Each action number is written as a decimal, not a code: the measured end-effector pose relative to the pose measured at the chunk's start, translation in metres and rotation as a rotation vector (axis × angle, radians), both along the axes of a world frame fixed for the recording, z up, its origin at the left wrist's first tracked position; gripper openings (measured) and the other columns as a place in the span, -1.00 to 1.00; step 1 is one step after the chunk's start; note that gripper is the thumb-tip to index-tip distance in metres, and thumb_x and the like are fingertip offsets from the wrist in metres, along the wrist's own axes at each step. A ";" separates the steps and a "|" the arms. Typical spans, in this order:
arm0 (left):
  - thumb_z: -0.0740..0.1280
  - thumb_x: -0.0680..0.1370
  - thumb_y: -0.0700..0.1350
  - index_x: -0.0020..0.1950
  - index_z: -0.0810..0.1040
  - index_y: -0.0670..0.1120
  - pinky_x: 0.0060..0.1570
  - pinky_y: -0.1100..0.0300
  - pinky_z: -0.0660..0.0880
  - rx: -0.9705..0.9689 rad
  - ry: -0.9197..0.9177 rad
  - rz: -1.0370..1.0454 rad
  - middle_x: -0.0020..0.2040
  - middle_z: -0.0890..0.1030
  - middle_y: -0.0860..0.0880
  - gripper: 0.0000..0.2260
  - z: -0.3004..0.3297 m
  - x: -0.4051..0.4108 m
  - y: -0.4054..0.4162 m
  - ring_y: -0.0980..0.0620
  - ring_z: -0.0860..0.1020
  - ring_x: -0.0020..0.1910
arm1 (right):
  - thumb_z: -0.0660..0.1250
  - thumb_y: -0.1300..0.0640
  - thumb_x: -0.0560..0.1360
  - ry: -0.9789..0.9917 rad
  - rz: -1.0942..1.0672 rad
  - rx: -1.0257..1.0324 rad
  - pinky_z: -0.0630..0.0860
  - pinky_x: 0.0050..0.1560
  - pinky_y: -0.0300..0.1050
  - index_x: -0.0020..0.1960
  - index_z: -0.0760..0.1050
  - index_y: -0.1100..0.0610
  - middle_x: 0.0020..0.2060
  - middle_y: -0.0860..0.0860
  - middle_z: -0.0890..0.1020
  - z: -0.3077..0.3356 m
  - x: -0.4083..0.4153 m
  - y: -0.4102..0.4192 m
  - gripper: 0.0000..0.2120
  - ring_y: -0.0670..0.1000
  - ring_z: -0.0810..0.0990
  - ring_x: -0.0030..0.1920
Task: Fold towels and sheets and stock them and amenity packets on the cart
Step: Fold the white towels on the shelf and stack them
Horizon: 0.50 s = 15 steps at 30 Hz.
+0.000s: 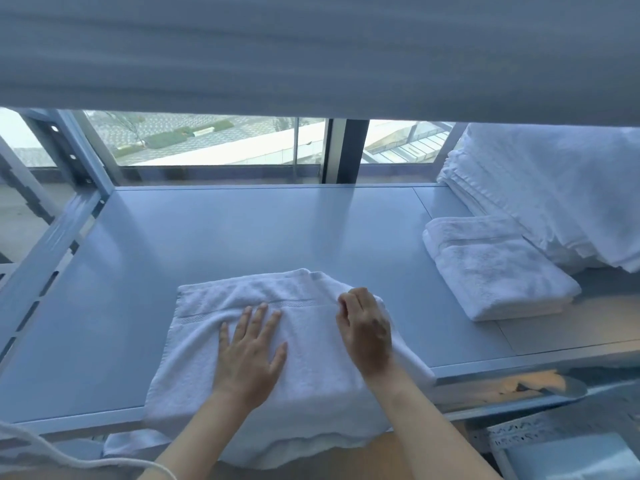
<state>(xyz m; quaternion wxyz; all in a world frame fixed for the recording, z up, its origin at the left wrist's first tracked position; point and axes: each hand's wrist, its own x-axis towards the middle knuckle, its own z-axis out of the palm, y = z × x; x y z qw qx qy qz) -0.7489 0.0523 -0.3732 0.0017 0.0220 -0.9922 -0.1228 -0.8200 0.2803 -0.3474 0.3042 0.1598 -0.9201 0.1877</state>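
Note:
A white towel [207,317] lies partly folded on the grey shelf [242,230] of the cart, its near edge hanging over the front rim. My left hand [251,351] presses flat on its middle with fingers spread. My right hand [365,327] sits at the towel's right side, fingers curled round a fold of the cloth. A folded white towel [498,271] rests on the shelf at the right. Behind it leans a tall stack of folded white linen [554,188].
A grey shelf [311,46] hangs overhead, close above. The cart's upright post [79,157] stands at the left. A window [221,140] lies behind the shelf. A white cord [69,455] runs at the lower left. A lower rack [554,445] shows at the bottom right.

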 end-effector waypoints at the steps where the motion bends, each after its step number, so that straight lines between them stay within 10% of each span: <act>1: -0.16 0.58 0.33 0.68 -0.01 0.19 0.59 -0.21 -0.19 0.000 -0.002 0.002 0.69 -0.08 0.12 -0.34 0.000 0.000 0.000 0.06 -0.16 0.67 | 0.36 0.27 0.54 0.027 0.106 0.032 0.48 -0.05 0.00 -0.07 0.53 0.12 -0.14 0.04 0.55 -0.006 0.014 -0.002 -0.93 0.12 0.54 -0.13; 10: -0.11 0.60 0.31 0.68 0.09 0.12 0.59 -0.22 -0.16 0.015 0.001 0.001 0.69 -0.01 0.09 -0.34 0.004 0.002 0.000 0.02 -0.09 0.67 | 0.36 0.18 0.38 -0.264 0.254 -0.040 0.43 0.05 0.02 0.02 0.59 -0.06 -0.03 -0.19 0.52 -0.029 0.053 0.007 -0.75 0.02 0.53 0.04; 15: -0.15 0.56 0.33 0.67 0.04 0.20 0.59 -0.19 -0.21 0.006 -0.014 0.007 0.69 -0.05 0.12 -0.33 0.005 0.002 0.000 0.05 -0.14 0.67 | 0.21 -0.03 0.54 -0.485 0.036 0.101 0.32 0.42 0.14 0.49 0.40 -0.06 0.50 -0.08 0.41 -0.024 0.025 0.010 -0.48 0.09 0.37 0.49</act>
